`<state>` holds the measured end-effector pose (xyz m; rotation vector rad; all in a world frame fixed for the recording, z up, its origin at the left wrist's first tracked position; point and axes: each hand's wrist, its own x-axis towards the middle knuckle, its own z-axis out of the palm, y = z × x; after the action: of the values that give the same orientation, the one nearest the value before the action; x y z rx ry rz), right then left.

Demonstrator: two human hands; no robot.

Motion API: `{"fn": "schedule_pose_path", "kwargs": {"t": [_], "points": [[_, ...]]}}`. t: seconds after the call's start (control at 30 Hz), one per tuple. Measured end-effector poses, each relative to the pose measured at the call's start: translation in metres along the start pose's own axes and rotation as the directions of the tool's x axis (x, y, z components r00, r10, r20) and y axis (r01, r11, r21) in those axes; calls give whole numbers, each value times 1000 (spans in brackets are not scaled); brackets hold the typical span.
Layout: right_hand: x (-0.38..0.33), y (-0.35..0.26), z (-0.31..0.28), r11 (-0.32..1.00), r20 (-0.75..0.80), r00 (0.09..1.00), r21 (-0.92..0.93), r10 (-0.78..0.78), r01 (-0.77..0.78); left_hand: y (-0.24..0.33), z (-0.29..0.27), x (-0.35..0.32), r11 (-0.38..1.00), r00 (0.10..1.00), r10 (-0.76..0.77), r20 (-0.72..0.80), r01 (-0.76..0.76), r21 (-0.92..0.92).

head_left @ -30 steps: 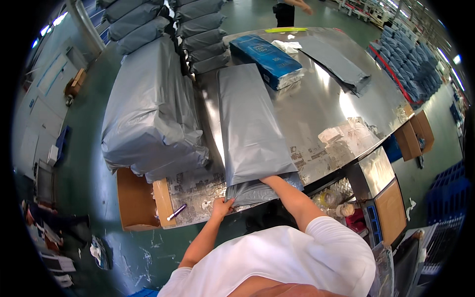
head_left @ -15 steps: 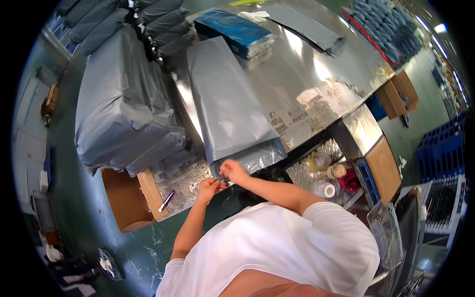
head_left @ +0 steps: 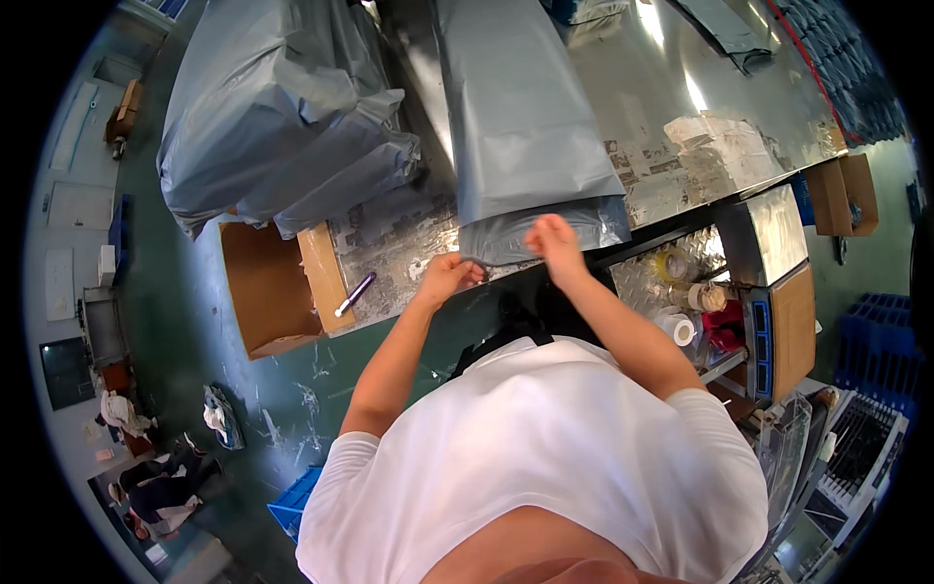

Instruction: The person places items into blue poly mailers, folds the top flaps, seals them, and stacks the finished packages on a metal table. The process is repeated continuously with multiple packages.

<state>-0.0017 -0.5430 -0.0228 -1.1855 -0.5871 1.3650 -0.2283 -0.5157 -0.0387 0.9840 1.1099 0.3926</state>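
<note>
A long grey plastic mailing bag [head_left: 525, 127] lies filled on the metal table, its open flap end toward me at the table's near edge. My left hand [head_left: 449, 279] is closed in a pinch at the left corner of the flap [head_left: 506, 229]. Over the flap's middle right, my right hand [head_left: 556, 250] is closed, its fingers curled together. Whatever it may hold is too small to make out. To the left stand large filled grey bags [head_left: 282, 117], packed side by side.
An open cardboard box [head_left: 268, 302] hangs at the table's left edge beside a purple marker pen [head_left: 356, 294]. On the right, a shelf holds tape rolls [head_left: 673, 265] and a white roll [head_left: 684, 332]. A flat grey bag [head_left: 720, 29] lies at the far right.
My view has tilted down and shifted, so the table sits higher in the picture. My right hand has moved rightward along the flap, away from my left hand, which stays at the left corner.
</note>
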Motion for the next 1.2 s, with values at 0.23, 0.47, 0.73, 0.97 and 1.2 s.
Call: {"fn": "schedule_pose_path", "kwargs": {"t": [0.23, 0.47, 0.73, 0.97, 1.2], "points": [[-15, 5, 32, 560, 381, 805, -580, -455, 591, 18, 12, 12, 979, 998, 43, 54, -53, 198], [-13, 12, -32, 986, -6, 989, -84, -146, 145, 19, -2, 7, 986, 998, -6, 55, -3, 168], [-193, 71, -307, -357, -306, 896, -916, 321, -184, 23, -28, -13, 912, 985, -155, -79, 174, 371], [9, -126, -147, -593, 745, 622, -621, -242, 513, 94, -24, 15, -448, 566, 488, 665, -491, 747], [65, -104, -168, 36, 627, 741, -757, -241, 653, 75, -22, 48, -168, 447, 711, 542, -641, 749]]}}
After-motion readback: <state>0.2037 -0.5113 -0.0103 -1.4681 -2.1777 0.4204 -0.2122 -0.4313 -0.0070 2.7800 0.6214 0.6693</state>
